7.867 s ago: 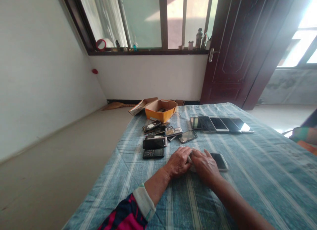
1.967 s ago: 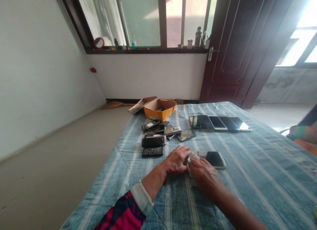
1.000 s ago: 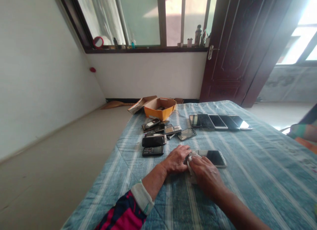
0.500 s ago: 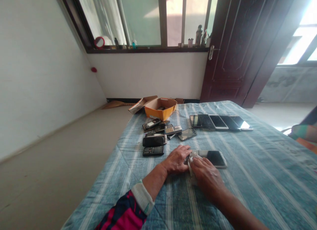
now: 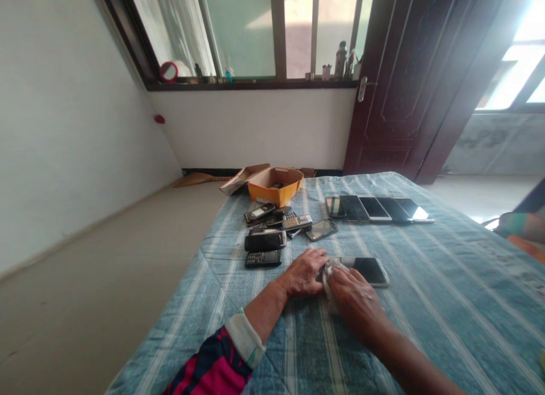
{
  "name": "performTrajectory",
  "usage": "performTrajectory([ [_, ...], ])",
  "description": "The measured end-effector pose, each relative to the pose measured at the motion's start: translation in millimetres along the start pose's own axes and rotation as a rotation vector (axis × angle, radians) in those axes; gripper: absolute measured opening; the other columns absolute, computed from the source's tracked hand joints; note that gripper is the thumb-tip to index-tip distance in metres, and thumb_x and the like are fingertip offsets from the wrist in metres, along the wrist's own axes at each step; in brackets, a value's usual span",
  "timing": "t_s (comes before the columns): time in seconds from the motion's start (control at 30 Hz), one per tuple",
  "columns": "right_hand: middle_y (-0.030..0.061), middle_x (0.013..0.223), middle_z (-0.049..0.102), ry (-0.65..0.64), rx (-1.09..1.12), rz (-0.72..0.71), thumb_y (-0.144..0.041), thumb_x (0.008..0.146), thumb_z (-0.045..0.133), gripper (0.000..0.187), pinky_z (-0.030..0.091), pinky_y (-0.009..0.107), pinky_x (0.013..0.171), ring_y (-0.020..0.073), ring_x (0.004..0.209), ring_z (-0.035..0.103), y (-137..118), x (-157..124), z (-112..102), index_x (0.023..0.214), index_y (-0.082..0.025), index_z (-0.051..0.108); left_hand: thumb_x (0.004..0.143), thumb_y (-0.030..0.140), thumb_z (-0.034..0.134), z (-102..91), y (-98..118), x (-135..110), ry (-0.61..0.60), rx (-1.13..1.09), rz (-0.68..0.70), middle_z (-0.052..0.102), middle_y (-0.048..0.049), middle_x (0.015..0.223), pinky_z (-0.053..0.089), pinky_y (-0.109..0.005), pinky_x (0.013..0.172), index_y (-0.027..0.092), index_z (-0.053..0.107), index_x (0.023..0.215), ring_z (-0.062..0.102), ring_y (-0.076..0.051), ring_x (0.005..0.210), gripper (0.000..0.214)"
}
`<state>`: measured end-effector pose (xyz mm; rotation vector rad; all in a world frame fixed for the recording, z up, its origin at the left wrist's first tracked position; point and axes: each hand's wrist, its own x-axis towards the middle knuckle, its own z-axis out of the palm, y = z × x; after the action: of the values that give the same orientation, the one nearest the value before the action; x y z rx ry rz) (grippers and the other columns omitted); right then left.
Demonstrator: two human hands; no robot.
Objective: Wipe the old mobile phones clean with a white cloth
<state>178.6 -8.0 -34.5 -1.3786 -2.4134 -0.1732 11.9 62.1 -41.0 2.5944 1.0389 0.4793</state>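
A smartphone (image 5: pixel 369 268) with a dark screen lies flat on the blue striped cloth (image 5: pixel 447 304). My left hand (image 5: pixel 304 273) is curled at the phone's near left end and holds it down. My right hand (image 5: pixel 353 295) presses a small white cloth (image 5: pixel 328 270) against that same end, with its fingers closed over the cloth. Most of the white cloth is hidden under my right hand.
A row of several smartphones (image 5: pixel 377 208) lies further back. A heap of old keypad phones (image 5: pixel 268 233) sits to the left, with an open orange box (image 5: pixel 276 185) behind it. A person's sleeve (image 5: pixel 522 227) shows at the right edge.
Over the last eight seconds my right hand has slid with the white cloth from the middle of the phone to its left end, so more of the screen shows. The left hand has stayed put.
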Motion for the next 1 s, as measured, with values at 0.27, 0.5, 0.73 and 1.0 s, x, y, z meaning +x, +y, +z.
performTrajectory([
  [0.27,0.0050,0.089,0.065,0.014,-0.032,0.010,-0.003,0.088,0.048,0.022,0.037,0.032,0.084,0.0188,0.086,0.059,-1.3,0.4,1.3,0.082,-0.017,0.064,0.070,0.028,0.069,0.1,-0.5,0.3,0.010,-0.014,0.007,0.053,-0.0162,0.135,0.037,-0.049,0.107,0.014,0.058,0.123,0.050,-0.033,0.121,0.056],
  [0.5,0.0053,0.093,0.066,-0.026,-0.023,0.015,-0.005,0.089,0.050,0.020,0.038,0.033,0.085,0.0201,0.091,0.060,-1.0,0.2,1.7,0.088,-0.016,0.066,0.070,0.030,0.069,0.0,-0.7,0.6,0.006,-0.009,0.015,0.054,-0.0176,0.133,0.037,-0.047,0.107,0.011,0.059,0.122,0.050,-0.033,0.121,0.056],
  [0.73,0.0055,0.091,0.066,-0.002,-0.033,0.020,-0.003,0.089,0.047,0.023,0.038,0.033,0.087,0.0194,0.092,0.059,-1.9,0.5,0.4,0.087,-0.017,0.065,0.070,0.028,0.068,-0.5,-0.5,0.4,0.011,-0.008,0.010,0.053,-0.0159,0.134,0.038,-0.048,0.107,0.014,0.058,0.123,0.049,-0.033,0.121,0.057],
  [1.0,0.0072,0.095,0.066,-0.046,-0.053,0.038,-0.004,0.089,0.048,0.022,0.039,0.035,0.088,0.0216,0.095,0.060,-1.7,0.8,0.0,0.091,-0.016,0.066,0.070,0.027,0.069,-0.1,-0.3,1.3,-0.001,0.009,0.006,0.052,-0.0188,0.135,0.036,-0.045,0.109,0.009,0.057,0.124,0.049,-0.033,0.122,0.059],
])
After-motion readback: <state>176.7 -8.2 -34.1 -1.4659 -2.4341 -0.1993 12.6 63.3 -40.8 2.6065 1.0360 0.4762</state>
